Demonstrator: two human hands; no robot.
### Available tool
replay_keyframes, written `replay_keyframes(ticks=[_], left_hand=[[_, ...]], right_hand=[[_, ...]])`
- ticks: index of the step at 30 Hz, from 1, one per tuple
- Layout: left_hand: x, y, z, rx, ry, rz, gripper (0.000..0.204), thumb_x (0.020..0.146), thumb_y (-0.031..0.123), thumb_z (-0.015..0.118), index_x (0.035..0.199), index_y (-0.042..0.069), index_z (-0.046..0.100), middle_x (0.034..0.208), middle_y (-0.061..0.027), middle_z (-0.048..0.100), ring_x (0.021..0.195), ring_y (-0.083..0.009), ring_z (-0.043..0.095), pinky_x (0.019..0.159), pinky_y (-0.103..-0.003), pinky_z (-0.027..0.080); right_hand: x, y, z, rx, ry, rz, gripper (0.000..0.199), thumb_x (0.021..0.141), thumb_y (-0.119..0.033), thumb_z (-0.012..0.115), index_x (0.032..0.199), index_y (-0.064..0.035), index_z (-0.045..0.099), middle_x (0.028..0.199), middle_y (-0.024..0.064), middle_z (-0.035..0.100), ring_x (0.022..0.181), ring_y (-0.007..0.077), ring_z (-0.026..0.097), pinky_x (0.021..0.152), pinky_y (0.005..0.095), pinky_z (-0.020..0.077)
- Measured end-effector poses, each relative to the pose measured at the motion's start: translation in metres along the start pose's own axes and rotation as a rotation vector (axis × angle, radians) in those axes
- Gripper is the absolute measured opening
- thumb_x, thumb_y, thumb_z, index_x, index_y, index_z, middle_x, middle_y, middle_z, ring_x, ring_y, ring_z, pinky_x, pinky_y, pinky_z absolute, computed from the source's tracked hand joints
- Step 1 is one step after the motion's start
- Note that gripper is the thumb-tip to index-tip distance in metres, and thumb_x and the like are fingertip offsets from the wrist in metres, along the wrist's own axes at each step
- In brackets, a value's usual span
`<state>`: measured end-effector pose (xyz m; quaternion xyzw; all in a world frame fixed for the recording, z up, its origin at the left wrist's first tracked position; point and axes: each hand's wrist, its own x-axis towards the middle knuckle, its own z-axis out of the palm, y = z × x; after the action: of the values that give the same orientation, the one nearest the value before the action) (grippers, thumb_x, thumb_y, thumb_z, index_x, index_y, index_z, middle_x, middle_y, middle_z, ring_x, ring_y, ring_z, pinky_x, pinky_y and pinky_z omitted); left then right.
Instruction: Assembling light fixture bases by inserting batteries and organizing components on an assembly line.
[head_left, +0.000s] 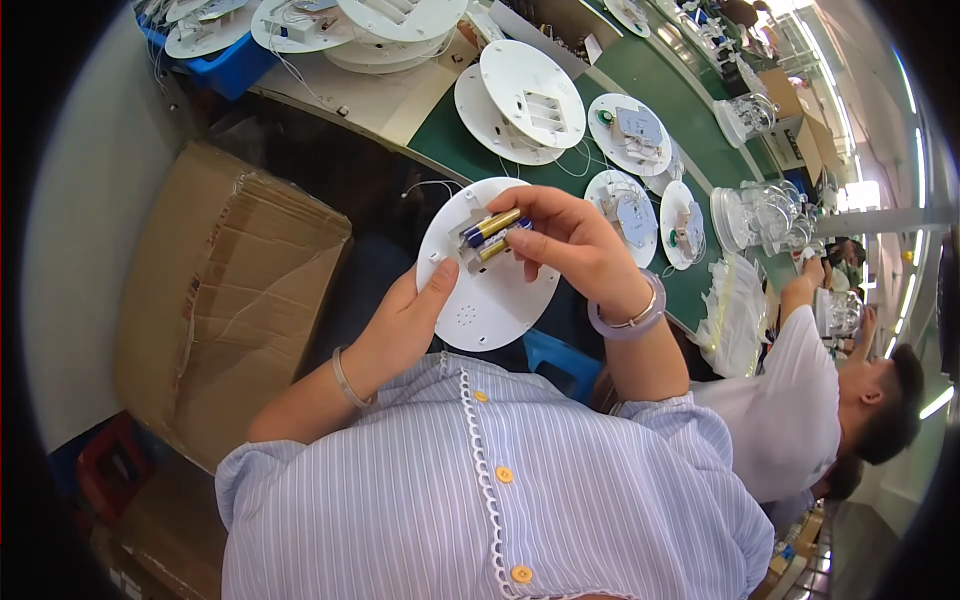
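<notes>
My left hand [405,325] grips a round white plastic disc [490,300] from below, thumb pressed on its face. My right hand [572,245] reaches over the disc from the right and pinches gold-and-blue batteries [492,228] at the battery slot near the disc's upper middle. One battery lies higher, another just under it by my fingertips. A pale bracelet sits on my right wrist, a thin band on my left.
A green-topped workbench [650,75] runs away to the upper right with several more white discs [530,95] and clear domed parts [765,210]. A brown cardboard box [220,300] stands at my left. A blue bin [235,65] holds discs. Another person in white [810,400] works at my right.
</notes>
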<state>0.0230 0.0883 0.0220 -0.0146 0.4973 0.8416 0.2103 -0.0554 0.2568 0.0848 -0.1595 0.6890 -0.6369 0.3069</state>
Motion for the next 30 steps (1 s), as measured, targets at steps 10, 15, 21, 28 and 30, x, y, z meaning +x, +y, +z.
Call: replay_keyframes(ticks=[10, 15, 21, 28, 30], left_hand=[[0.000, 0.000, 0.001, -0.031, 0.072, -0.020, 0.048, 0.089, 0.039, 0.029, 0.111, -0.003, 0.043, 0.097, -0.0086, 0.055, 0.088, -0.0103, 0.051, 0.078, -0.021, 0.039], [0.002, -0.006, -0.001, -0.137, 0.130, -0.014, 0.046, 0.090, 0.034, 0.031, 0.117, -0.002, 0.036, 0.108, -0.0101, 0.050, 0.097, -0.0127, 0.049, 0.082, -0.023, 0.039], [0.001, -0.008, -0.001, -0.105, 0.192, 0.108, 0.041, 0.089, 0.025, 0.036, 0.122, 0.001, 0.032, 0.107, -0.0083, 0.050, 0.094, -0.0103, 0.050, 0.080, -0.022, 0.039], [-0.004, -0.006, -0.009, -0.109, 0.064, -0.089, 0.044, 0.086, 0.012, 0.042, 0.126, 0.005, 0.027, 0.111, -0.0053, 0.047, 0.097, -0.0099, 0.048, 0.078, -0.022, 0.041], [-0.005, -0.007, -0.010, -0.179, 0.065, -0.060, 0.044, 0.086, 0.012, 0.041, 0.126, 0.004, 0.027, 0.112, -0.0059, 0.046, 0.098, -0.0107, 0.048, 0.079, -0.022, 0.041]], right_hand=[[-0.001, 0.008, 0.017, -0.704, 0.120, -0.162, 0.030, 0.078, -0.008, 0.054, 0.108, -0.0054, 0.051, 0.082, 0.0051, 0.053, 0.066, 0.0088, 0.048, 0.055, 0.0202, 0.0391], [-0.004, 0.016, 0.008, -0.553, 0.251, -0.242, 0.024, 0.080, -0.010, 0.051, 0.103, -0.0031, 0.049, 0.072, 0.0040, 0.049, 0.061, 0.0106, 0.047, 0.054, 0.0203, 0.0398], [-0.020, 0.037, -0.021, 0.108, 0.455, -0.144, 0.023, 0.089, -0.025, 0.036, 0.093, -0.0049, 0.047, 0.071, -0.0003, 0.048, 0.061, 0.0052, 0.046, 0.053, 0.0169, 0.0386], [-0.024, 0.063, -0.009, 0.129, 0.551, -0.127, 0.026, 0.090, -0.025, 0.034, 0.095, -0.0053, 0.049, 0.101, 0.0090, 0.053, 0.089, 0.0108, 0.050, 0.069, 0.0220, 0.0428], [-0.024, 0.064, -0.014, -0.165, 0.589, -0.232, 0.026, 0.091, -0.024, 0.032, 0.094, -0.0038, 0.049, 0.102, 0.0078, 0.052, 0.088, 0.0089, 0.049, 0.072, 0.0214, 0.0407]])
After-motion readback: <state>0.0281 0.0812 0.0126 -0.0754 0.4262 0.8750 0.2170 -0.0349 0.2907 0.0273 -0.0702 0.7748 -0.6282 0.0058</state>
